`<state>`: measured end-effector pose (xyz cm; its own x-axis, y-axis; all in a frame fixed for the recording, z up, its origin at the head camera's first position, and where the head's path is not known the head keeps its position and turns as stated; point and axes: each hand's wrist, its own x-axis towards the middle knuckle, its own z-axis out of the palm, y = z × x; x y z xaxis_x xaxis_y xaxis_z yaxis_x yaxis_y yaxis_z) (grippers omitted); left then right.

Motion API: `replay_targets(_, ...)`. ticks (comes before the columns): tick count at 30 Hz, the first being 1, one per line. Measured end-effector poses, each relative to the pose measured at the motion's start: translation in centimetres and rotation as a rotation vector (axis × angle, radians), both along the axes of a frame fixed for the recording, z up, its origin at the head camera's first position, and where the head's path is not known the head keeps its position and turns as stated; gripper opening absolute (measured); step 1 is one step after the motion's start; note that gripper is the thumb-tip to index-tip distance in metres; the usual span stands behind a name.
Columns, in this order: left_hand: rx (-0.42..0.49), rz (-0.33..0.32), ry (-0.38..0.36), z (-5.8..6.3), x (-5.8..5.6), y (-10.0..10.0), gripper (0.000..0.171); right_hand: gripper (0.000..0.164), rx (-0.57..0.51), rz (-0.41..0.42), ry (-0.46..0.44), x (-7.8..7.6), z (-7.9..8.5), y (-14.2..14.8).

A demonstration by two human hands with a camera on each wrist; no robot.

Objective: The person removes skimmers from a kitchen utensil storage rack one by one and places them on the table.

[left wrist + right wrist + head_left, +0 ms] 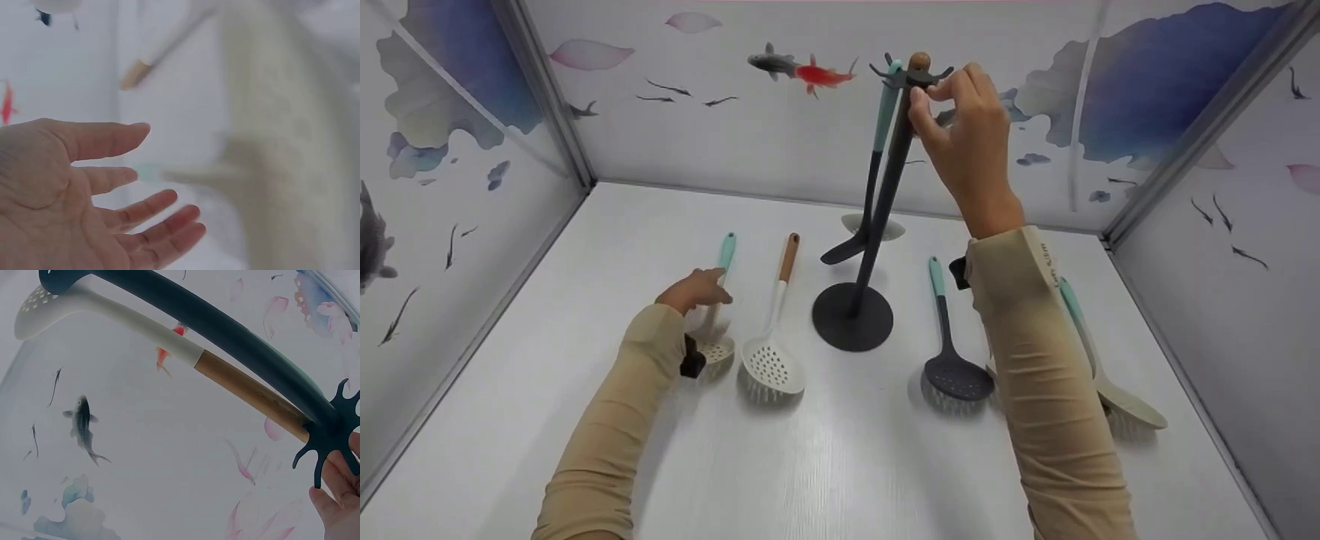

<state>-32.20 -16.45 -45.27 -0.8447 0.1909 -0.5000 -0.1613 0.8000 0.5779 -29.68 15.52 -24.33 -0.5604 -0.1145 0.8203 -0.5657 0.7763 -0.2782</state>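
My right hand (973, 131) pinches with thumb and finger at the hook ring (332, 430) on top of a dark utensil stand (853, 326). Hanging from that ring are a dark utensil with a teal handle (886, 116) and a white skimmer with a wooden handle (247, 389). The skimmer's head (891, 228) shows behind the pole. On the left, my left hand (696, 291) is spread over a pale perforated skimmer with a teal handle (727, 251). In the left wrist view, nothing lies in its palm, and the skimmer's head (292, 124) blurs close to the camera.
A white skimmer with a brown handle (771, 366) lies between the left hand and the stand. Right of the stand lie a dark skimmer (958, 377) and a pale teal-handled utensil (1129, 401), partly behind the right sleeve. Printed panels (675, 142) enclose the white table (825, 465).
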Motion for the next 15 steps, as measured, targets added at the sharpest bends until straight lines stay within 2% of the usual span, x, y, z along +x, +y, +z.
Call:
replay_targets(3,-0.013,-0.085,0.127,2.7,-0.1,1.9,0.064,0.035,-0.014,0.001,0.0,0.1,0.0,0.1)
replay_targets(5,0.032,-0.123,0.233,4.4,-0.2,3.3,0.059,0.034,-0.018,-0.002,0.002,0.1,0.1,0.1)
replay_targets(10,0.262,-0.17,0.441,8.3,0.4,7.2,0.053,0.035,-0.012,-0.005,-0.005,0.3,0.2,0.1)
replay_targets(15,0.467,-0.202,0.53,10.6,0.9,10.9,0.054,0.034,-0.001,0.012,0.01,0.4,0.2,-0.1)
